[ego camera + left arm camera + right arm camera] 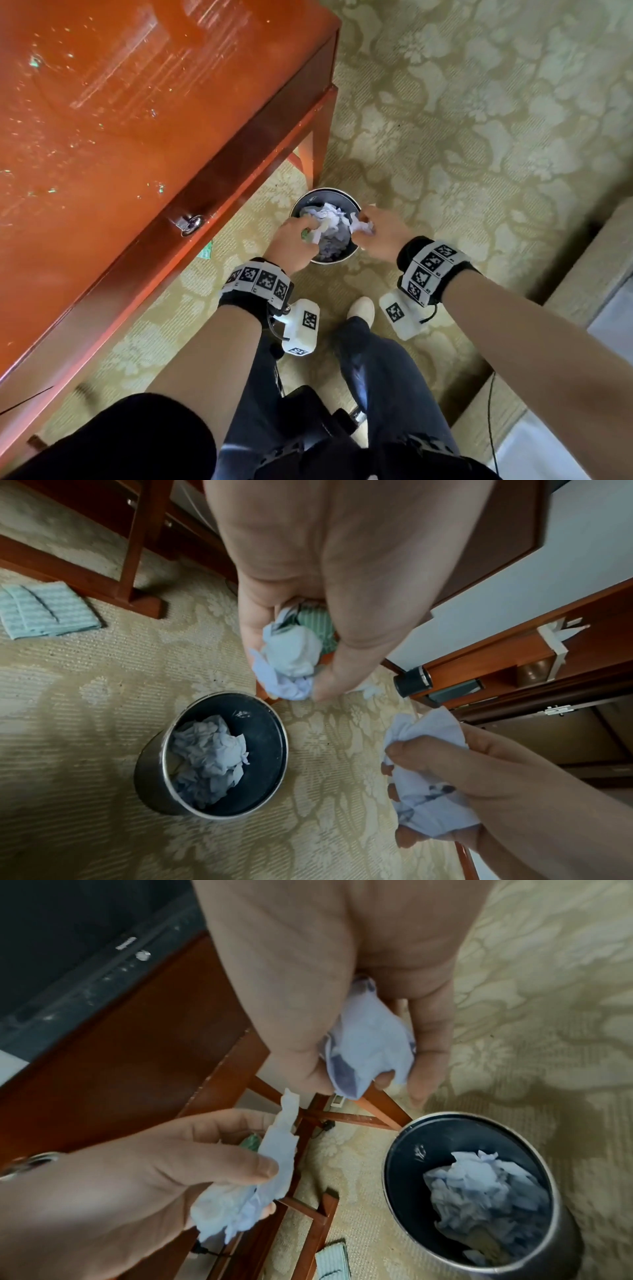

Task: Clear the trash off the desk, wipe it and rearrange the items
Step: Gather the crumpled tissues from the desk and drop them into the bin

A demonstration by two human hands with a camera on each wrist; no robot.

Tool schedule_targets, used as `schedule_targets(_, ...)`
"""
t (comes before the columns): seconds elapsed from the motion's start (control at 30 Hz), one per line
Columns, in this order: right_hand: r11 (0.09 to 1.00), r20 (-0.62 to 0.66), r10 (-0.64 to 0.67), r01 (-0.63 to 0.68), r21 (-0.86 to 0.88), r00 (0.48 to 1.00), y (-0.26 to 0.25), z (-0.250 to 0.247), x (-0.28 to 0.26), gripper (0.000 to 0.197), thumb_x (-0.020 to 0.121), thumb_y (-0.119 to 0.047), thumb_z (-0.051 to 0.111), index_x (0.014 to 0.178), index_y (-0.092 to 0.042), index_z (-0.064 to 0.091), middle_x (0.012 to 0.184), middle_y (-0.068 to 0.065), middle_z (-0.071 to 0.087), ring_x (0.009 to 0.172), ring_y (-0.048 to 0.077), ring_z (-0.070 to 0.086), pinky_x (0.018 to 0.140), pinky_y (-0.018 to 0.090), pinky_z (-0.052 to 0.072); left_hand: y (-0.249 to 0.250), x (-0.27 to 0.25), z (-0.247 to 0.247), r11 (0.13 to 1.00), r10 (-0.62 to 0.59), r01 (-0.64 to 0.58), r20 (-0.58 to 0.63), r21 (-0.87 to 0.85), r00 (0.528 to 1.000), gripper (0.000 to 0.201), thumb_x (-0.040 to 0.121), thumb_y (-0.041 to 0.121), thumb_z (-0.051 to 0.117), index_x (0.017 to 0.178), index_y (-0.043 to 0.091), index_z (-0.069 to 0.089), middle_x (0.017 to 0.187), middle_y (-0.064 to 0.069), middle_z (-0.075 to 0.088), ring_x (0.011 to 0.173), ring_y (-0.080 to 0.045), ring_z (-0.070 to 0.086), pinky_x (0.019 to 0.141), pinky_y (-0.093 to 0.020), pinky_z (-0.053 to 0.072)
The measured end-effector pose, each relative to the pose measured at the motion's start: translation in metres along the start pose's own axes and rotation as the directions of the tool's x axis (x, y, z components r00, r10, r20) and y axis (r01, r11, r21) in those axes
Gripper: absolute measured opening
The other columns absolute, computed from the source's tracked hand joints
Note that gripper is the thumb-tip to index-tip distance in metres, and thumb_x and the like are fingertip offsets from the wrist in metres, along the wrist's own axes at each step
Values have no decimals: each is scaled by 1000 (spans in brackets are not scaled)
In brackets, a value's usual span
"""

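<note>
Holding crumpled white paper in each fist, the person stands over the waste bin, which sits upright on the carpet just beside the leg of the surface. The left hand grips a paper wad together with a green striped scrap; the right hand grips a second wad. Both hands hover above the bin rim, on opposite sides of it. Risk: the bin is already well filled with paper, so a released wad may bounce or roll off the pile onto the carpet, especially from the right hand, which appears to sit over the rim rather than the opening. The bin opening points straight up; its long axis is vertical. A folded cloth lies on the carpet beyond the bin, under the surface.
</note>
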State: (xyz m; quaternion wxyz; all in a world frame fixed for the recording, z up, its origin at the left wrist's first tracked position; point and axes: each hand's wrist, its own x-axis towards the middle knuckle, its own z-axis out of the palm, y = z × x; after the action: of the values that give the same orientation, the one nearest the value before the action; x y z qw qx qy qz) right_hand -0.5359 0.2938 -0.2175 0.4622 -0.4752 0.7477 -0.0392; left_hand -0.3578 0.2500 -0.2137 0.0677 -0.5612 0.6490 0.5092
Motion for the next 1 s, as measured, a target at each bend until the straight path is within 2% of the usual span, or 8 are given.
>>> schedule_targets(0.13,993,17,73,-74,91,997,25,25,32,20,89,-21,57,103,-16,44,76,-3,47,69,20,50,49,22,35,-26,33,24,1000,-15,15,24,-1,1000,41,88,8,58,128,14,52,136,-6,46,120,-23,47,93,-29,38)
schedule_targets(0.23,940,37,167,-171,294,985,44,44,60,14,87,-17,59,100,-13,55,87,1,55,72,21,57,51,29,51,-44,61,40,999,-26,25,41,19,999,40,88,11,59,127,12,51,133,-8,49,116,-24,49,88,-27,38)
schedule_targets(0.3,843,76,267,-272,464,961,53,55,79,5,86,-12,60,89,-13,57,84,6,57,67,20,58,51,31,55,-54,80,50,999,-31,31,49,16,998,40,88,12,59,127,11,49,129,-8,50,109,-23,50,85,-26,36)
schedule_targets(0.47,559,210,389,-411,720,897,74,83,121,19,89,-8,58,106,-9,49,96,8,50,76,21,55,50,32,56,-77,124,72,996,-76,80,66,-50,995,30,90,16,56,118,11,47,108,-8,50,82,-20,46,63,-28,35)
schedule_targets(0.63,499,235,402,-427,754,885,94,105,144,24,94,-17,50,116,-7,51,92,8,55,80,23,60,72,35,56,-96,153,86,979,-111,120,66,-167,992,45,91,23,57,131,9,43,131,-9,47,110,-24,50,82,-29,37)
schedule_targets(0.8,366,272,392,-420,830,879,99,112,142,53,94,-35,52,137,-6,42,131,16,51,100,29,54,81,41,56,-100,159,91,915,-147,187,135,-358,980,41,92,28,56,130,14,47,130,-8,50,114,-26,54,97,-39,48)
schedule_targets(0.9,245,314,339,-405,881,887,99,108,137,50,94,-41,53,135,-15,43,136,13,44,108,33,52,85,51,53,-97,155,92,835,-138,213,181,-508,974,39,91,37,53,124,17,49,116,-7,51,108,-22,54,92,-43,52)
schedule_targets(1.0,166,322,299,-382,909,898,100,104,135,58,94,-43,52,143,-18,35,141,14,39,114,36,49,80,54,52,-94,150,91,789,-110,194,178,-583,978,31,97,34,46,122,17,48,123,-3,48,110,-20,50,79,-35,54)
